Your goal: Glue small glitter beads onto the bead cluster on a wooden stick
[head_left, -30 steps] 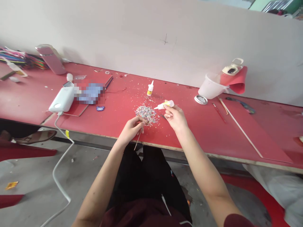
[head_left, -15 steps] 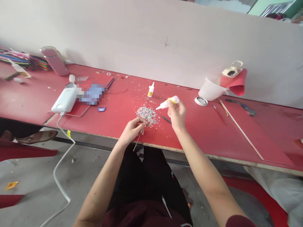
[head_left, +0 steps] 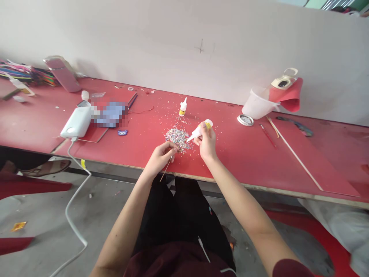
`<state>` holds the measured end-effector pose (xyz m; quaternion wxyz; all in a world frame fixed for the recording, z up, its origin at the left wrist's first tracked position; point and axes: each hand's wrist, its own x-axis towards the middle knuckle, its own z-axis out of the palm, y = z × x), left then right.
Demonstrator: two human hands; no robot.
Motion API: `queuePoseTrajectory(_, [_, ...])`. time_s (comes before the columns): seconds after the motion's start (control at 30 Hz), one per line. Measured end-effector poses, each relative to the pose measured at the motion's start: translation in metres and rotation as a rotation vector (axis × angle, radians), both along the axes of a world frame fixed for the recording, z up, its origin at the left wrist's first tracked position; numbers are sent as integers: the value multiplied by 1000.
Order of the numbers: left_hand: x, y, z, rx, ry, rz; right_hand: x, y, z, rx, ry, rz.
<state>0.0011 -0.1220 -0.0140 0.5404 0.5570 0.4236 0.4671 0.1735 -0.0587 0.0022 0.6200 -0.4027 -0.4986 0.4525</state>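
My left hand is closed at the table's front edge, pinching a thin stick that slants down past the edge. Its fingertips sit at the near side of a pile of small multicoloured bits. In my right hand is a white glue bottle with a yellow label, tilted so its narrow nozzle points down-left at the pile's right side. Whether the nozzle touches the bits I cannot tell. Behind the pile a second small glue bottle stands upright.
To the left lie a white power bank with a cable, a purple animal-face piece and a pink flask. On the right are a translucent bucket, a round tin, a red pen and a red board.
My right hand has moved left and slightly down, bringing the bottle's nozzle closer to the pile. My left hand keeps its pinch almost in place.
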Motion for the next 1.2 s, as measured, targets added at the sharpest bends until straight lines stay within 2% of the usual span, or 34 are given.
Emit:
queuePoseTrajectory(0.17, [1,-1,1,36,18,7,-3,-10,-8,103,-130,-102])
queuePoseTrajectory(0.33, [1,-1,-1,32,11,-6,-7,-16,-13,185,-284,-99])
queuePoseTrajectory(0.47, [0,-1,-3,52,9,-24,-8,-11,-19,122,-193,-110])
queuePoseTrajectory(0.67, [-1,-1,-3,58,27,-26,-9,-5,-22,4,-48,-50])
queuePoseTrajectory(1.2, [-1,-2,0,61,61,-75,-9,0,-29,19,-26,-36])
